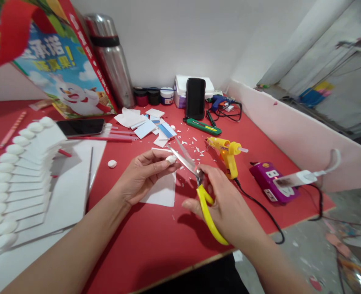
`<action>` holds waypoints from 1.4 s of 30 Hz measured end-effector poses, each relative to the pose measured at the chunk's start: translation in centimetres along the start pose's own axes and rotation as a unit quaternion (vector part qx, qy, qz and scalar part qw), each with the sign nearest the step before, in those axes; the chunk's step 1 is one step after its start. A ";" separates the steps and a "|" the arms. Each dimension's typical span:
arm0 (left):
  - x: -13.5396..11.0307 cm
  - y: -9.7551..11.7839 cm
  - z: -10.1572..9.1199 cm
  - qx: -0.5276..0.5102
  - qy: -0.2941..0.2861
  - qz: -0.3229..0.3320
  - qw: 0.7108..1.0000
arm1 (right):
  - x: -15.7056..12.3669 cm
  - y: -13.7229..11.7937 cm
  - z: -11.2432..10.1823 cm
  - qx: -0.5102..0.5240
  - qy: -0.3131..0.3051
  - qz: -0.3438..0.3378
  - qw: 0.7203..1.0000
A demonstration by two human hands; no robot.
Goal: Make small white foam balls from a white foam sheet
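Note:
Between the thumb and fingers of my left hand [148,171] is a small white rounded piece [170,159]. My right hand [221,196] grips yellow-handled scissors [209,214]. The scissors' blades stand apart and point up-left, close beside the white piece; whether they touch it I cannot tell. Below my left hand a white paper sheet [163,192] lies on the red table [156,241]. Another small white piece [112,163] rests on the table left of my hand. At the left, a curved row of white cards tipped with white ovals [7,167] spreads over a white board [73,179].
A yellow glue gun [227,153] and a purple power socket [272,181] stand at right, with black cables. Cut cards [145,128], white scraps and a green cutter knife [203,126] lie behind my hands. A steel flask [111,61], paint jars [154,96] and phone [81,127] are farther back.

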State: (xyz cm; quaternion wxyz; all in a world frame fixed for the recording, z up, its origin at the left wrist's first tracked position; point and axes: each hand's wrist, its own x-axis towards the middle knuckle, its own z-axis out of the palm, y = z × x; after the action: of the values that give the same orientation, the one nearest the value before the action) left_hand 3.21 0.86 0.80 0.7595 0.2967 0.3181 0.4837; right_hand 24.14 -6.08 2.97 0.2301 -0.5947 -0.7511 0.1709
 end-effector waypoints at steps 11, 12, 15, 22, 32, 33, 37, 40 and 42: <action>-0.2 -0.2 0.2 0.055 0.035 0.020 0.998 | 0.3 -0.2 0.8 -0.091 0.002 -0.041 0.995; -0.2 -0.2 0.2 0.056 0.037 0.017 0.998 | 0.4 -0.2 0.9 -0.090 0.003 -0.044 0.995; -0.1 -0.2 0.1 0.056 0.040 0.016 0.998 | 0.5 -0.2 0.9 -0.093 0.003 -0.047 0.995; -0.2 -0.2 0.1 0.056 0.036 0.019 0.998 | 0.3 -0.4 0.9 -0.101 -0.004 -0.036 0.994; -0.3 -0.1 0.3 0.049 0.034 0.009 0.998 | 0.0 0.0 1.8 -0.084 0.008 -0.040 0.996; -0.3 -0.1 0.2 0.045 0.032 0.006 0.998 | -0.1 0.0 1.8 -0.071 0.008 -0.040 0.997; -0.2 -0.1 0.0 0.041 0.013 -0.016 0.999 | 0.0 -0.1 1.2 0.024 0.025 0.009 0.999; -0.2 0.1 -0.1 0.035 -0.004 -0.012 0.999 | 0.3 0.0 0.4 0.085 0.033 0.079 0.993; -0.2 0.2 -0.1 0.020 -0.004 -0.009 1.000 | 0.5 0.2 -0.1 0.098 0.043 0.093 0.990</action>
State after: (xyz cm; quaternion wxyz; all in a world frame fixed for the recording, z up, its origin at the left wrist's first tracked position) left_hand 2.95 0.76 0.97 0.7591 0.3107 0.3271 0.4693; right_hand 24.27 -5.60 3.05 0.3028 -0.6436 -0.6611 0.2387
